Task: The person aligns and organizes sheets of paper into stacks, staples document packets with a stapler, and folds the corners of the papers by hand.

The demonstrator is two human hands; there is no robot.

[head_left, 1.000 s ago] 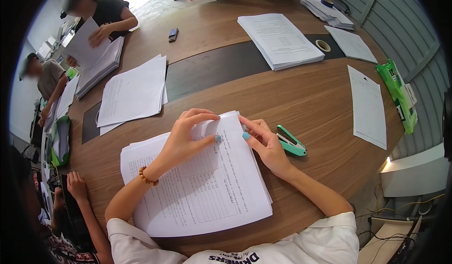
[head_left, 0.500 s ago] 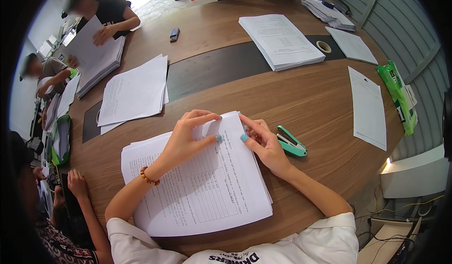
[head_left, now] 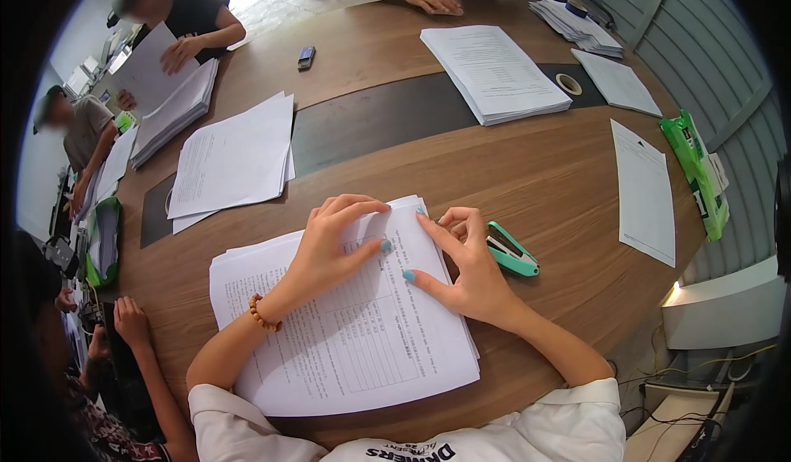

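Note:
A stack of printed sheets (head_left: pixel 362 330) lies in front of me, its top page bearing text and a ruled table. Across its upper part rests my left hand (head_left: pixel 338 231), fingers stretched and thumb apart, a beaded bracelet at the wrist. My right hand (head_left: pixel 461 264) is at the stack's upper right, index fingertip near the corner and thumb on the page, the two spread apart. Its other fingers are curled, and nothing is visibly gripped. Just right of that hand a green stapler (head_left: pixel 515 256) lies on the table.
Other paper stacks stand at the left (head_left: pixel 235 153) and far right (head_left: pixel 494 75). A tape roll (head_left: pixel 568 84), a single sheet (head_left: pixel 643 190) and a green package (head_left: pixel 696 173) lie to the right. A small dark object (head_left: pixel 306 57) sits farther back. Other people work around the table.
My right thumb has moved down and left across the page, away from the index finger. My left hand has hardly moved. A person across the table now has a hand on the tabletop.

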